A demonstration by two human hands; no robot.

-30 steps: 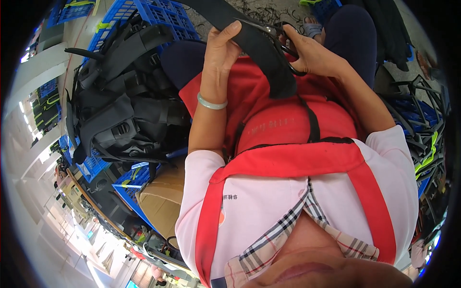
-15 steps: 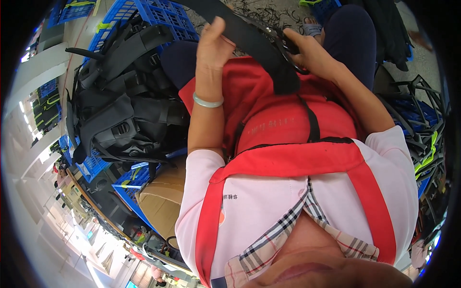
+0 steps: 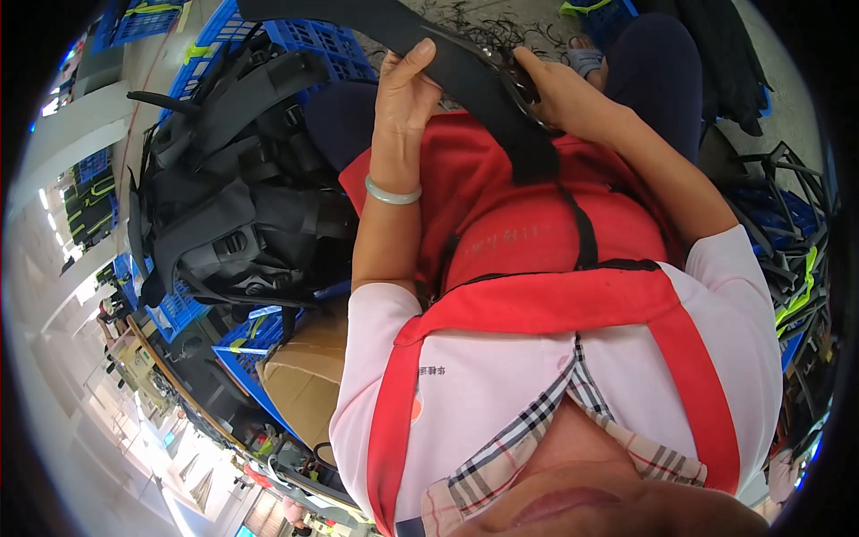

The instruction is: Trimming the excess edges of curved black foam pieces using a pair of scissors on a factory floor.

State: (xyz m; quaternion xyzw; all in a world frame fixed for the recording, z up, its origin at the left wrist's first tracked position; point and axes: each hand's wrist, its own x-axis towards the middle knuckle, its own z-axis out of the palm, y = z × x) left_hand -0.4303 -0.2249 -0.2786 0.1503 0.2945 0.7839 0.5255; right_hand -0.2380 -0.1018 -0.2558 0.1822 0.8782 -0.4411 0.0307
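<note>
A wide, flat black strap (image 3: 465, 85) stretches from the top edge down over my lap, its blunt end lying against the red apron (image 3: 501, 228). My left hand (image 3: 407, 85), with a pale bangle on the wrist, grips the strap's near edge, thumb on top and fingers partly hidden behind. On the strap's other side, my right hand (image 3: 573, 98) is closed around a dark, shiny thing with a curved edge (image 3: 516, 82). The strap and fingers hide most of that thing, so its kind is unclear.
A heap of black padded straps with buckles (image 3: 242, 206) fills the left side, by a blue crate (image 3: 313, 40). Below it is an open cardboard box (image 3: 304, 376). Black and yellow-green straps (image 3: 796, 277) pile up at the right. Black scraps (image 3: 510, 18) litter the floor ahead.
The strap has shifted to the left, showing more of its length at the top. My left thumb now lies over the strap's edge. The right hand has drawn slightly left.
</note>
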